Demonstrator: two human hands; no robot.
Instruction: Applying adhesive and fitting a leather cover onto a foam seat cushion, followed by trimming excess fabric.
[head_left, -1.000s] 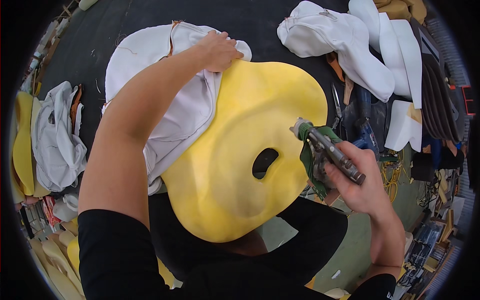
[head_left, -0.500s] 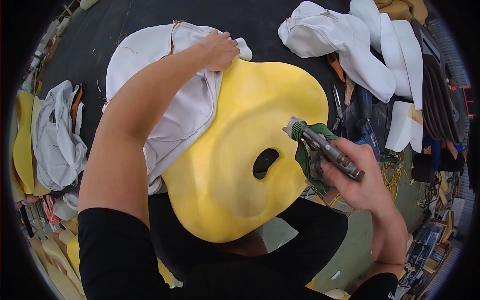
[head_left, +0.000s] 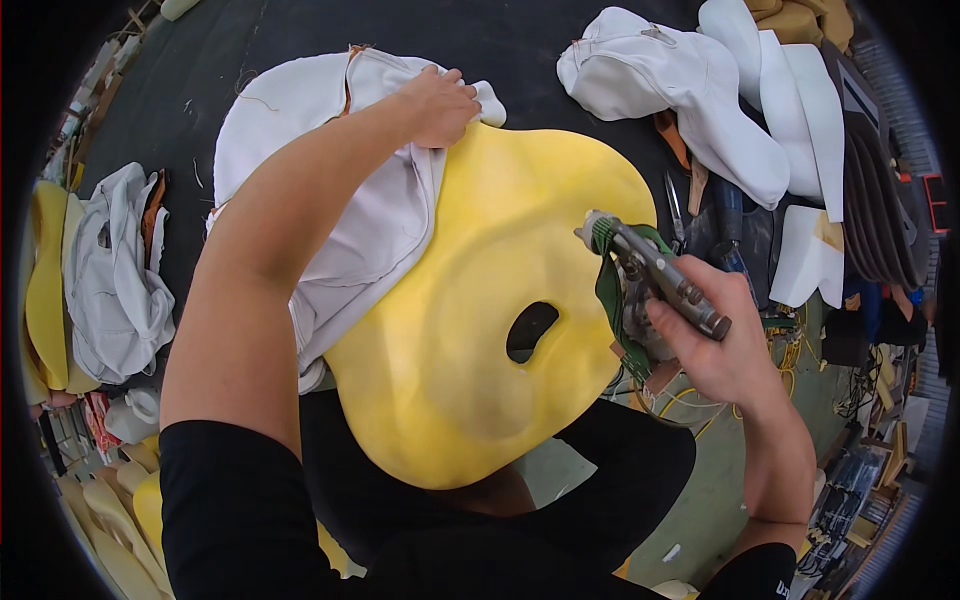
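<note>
Right hand (head_left: 725, 350) is clamped on a spray gun (head_left: 650, 275) aimed at the yellow foam cushion (head_left: 480, 320) on the person's lap; left hand (head_left: 438, 103) pinches the white cover (head_left: 330, 180) at its far edge. Cover sits half on, the right side bare. Beyond, the black table (head_left: 520, 40) is crowded at its right edge by more white covers (head_left: 680, 90).

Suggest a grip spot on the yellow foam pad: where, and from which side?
Grip the yellow foam pad at its oval hole, coming from above: the opening lets fingers hook through. The top edge is taken by the left hand and white cover.
</note>
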